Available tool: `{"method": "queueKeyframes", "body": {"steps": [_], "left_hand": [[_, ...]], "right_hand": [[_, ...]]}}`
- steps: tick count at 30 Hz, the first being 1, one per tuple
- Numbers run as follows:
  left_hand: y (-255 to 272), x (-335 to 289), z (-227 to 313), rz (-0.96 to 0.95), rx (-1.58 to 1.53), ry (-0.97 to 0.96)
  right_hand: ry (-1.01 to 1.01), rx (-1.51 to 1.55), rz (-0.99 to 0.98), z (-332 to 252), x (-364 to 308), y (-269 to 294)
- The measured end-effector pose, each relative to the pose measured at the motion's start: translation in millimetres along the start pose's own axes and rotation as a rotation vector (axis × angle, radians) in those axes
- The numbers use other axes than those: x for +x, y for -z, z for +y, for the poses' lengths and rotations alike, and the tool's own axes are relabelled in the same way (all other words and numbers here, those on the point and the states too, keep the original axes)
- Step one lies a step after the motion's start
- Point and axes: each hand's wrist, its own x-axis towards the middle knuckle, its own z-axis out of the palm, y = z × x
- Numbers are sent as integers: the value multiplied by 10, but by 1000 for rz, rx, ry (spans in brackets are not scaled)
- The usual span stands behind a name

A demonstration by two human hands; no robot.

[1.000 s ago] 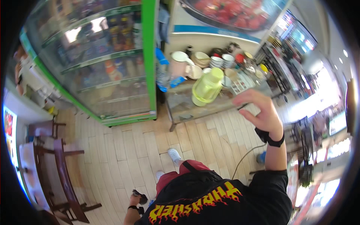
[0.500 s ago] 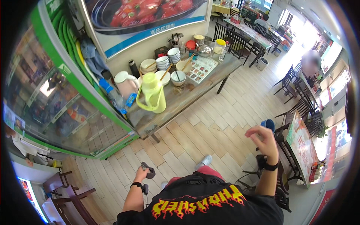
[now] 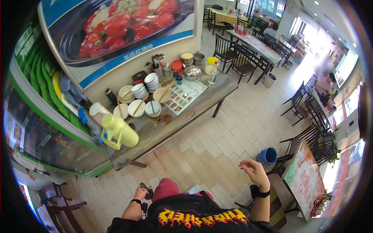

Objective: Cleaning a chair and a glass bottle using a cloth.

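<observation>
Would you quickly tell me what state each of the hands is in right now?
Left hand: closed around a small dark object; what it is cannot be told.
Right hand: open, fingers loosely curled, holding nothing.

The left hand [image 3: 140, 193] closes around a small dark object [image 3: 147, 189] too small to identify, its fingers mostly hidden behind it. Both forearms are cut off by the lower edge. The person's legs vanish under the black shirt [image 3: 194, 217]. A seated person [image 3: 325, 83] at the far right is blurred (only an outline shows), and the dishes [image 3: 145, 97] on the side table [image 3: 163, 128] are too small to tell their contents
</observation>
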Motion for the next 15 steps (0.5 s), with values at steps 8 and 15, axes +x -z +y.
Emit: {"method": "queueKeyframes", "body": {"steps": [8, 15], "left_hand": [[-463, 1110, 1162, -287, 198, -115], [-1022, 2454, 3314, -482, 321, -370]], "right_hand": [[-171, -27, 16, 677, 449, 469], [-460, -105, 185, 610, 837, 1191]]}}
